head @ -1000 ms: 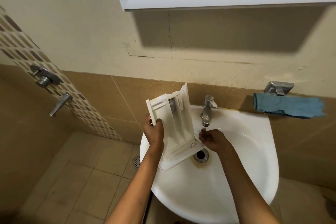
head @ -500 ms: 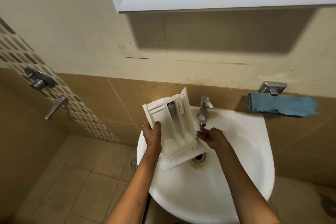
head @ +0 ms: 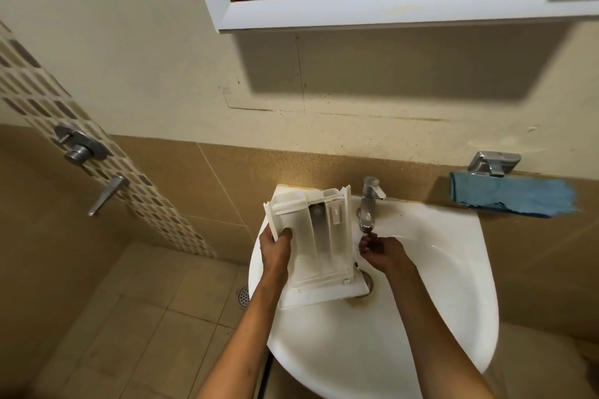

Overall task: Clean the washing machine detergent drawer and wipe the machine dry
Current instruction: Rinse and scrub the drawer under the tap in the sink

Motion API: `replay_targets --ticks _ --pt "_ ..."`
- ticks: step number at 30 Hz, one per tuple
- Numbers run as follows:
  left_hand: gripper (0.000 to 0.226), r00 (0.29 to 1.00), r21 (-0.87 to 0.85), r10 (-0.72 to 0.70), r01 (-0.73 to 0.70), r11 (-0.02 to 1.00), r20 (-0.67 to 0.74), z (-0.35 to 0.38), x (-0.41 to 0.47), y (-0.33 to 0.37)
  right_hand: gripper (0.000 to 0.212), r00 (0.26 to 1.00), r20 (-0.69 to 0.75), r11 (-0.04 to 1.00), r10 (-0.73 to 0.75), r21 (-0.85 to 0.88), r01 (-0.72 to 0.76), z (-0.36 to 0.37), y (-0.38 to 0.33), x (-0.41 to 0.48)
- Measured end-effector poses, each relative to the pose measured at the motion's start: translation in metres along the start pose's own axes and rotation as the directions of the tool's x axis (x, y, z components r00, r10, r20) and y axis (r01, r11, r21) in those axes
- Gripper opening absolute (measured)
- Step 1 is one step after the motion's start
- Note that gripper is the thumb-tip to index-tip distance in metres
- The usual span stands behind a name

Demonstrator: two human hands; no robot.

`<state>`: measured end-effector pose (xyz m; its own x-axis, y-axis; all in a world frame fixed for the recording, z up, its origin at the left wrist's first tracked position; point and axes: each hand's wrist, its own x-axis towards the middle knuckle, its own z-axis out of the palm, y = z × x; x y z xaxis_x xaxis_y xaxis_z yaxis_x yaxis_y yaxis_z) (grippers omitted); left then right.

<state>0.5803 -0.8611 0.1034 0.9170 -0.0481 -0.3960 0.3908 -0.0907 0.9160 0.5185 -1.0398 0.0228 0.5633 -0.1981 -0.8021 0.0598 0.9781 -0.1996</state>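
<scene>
Noted left hand gripping the left wall of the detergent drawer, thumb hooked over the rim into the widest compartment, fingers wrapped behind. Found right hand just under the spout of the tap, fingers curled close together; unable to tell a pinch from an empty curl. Recorded drawer standing tilted in the sink, front panel down in the basin beside the drain, open compartments facing the camera, upper end leaning toward the tiled wall. Observed blue cloth draped along the ledge right of the tap, below a chrome fitting. Logged white cabinet overhead, shower valve on the left wall, floor drain below.
</scene>
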Motion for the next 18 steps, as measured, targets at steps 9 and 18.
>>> replay_targets --ticks 9,18 --pt "0.025 0.998 -0.031 0.052 -0.051 0.998 0.035 0.01 0.007 -0.005 0.03 0.947 0.317 0.649 -0.042 -0.713 0.267 0.043 0.04 -0.088" --pt "0.029 0.99 0.001 0.119 -0.12 0.993 0.07 0.014 0.004 -0.006 0.04 0.862 0.45 -0.297 -0.234 -0.877 0.378 0.029 0.082 -0.071"
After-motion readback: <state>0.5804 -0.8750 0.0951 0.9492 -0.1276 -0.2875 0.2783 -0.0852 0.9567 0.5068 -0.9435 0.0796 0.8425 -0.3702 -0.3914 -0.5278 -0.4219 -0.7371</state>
